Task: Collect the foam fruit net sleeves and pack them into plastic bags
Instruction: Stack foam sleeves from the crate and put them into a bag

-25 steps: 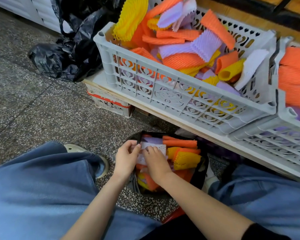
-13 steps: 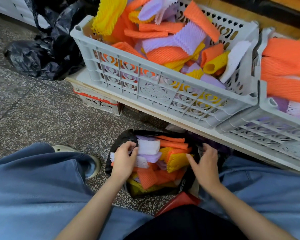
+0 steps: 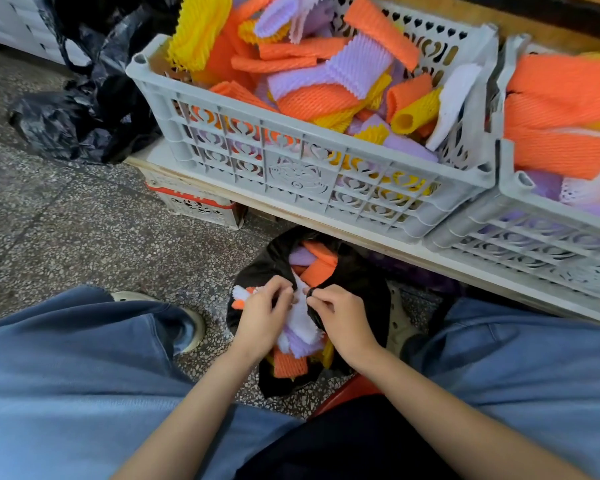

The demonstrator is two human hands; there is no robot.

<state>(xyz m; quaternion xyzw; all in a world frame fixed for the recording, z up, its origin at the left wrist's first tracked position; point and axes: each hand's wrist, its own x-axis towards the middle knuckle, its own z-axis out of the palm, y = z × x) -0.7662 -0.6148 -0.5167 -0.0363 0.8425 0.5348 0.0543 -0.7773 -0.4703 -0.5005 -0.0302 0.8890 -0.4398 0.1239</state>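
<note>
A black plastic bag [image 3: 357,282] stands on the floor between my knees, stuffed with orange, purple, white and yellow foam net sleeves [image 3: 300,332]. My left hand [image 3: 262,315] pinches the bag's left rim and my right hand [image 3: 340,318] pinches the right rim. Both rims are drawn together over the middle of the bag, so the hands nearly touch. More sleeves show above the hands at the bag's far side.
A grey plastic crate [image 3: 302,168] full of loose sleeves sits on a low wooden board ahead, with a second crate [image 3: 520,216] to its right. Crumpled black bags [image 3: 73,119] lie on the terrazzo floor at left. A red stool edge [image 3: 347,393] shows below the bag.
My right hand went from the sleeves to the bag's right rim, then pulled it inward. My left hand drew the left rim in too, so the bag's mouth has narrowed.
</note>
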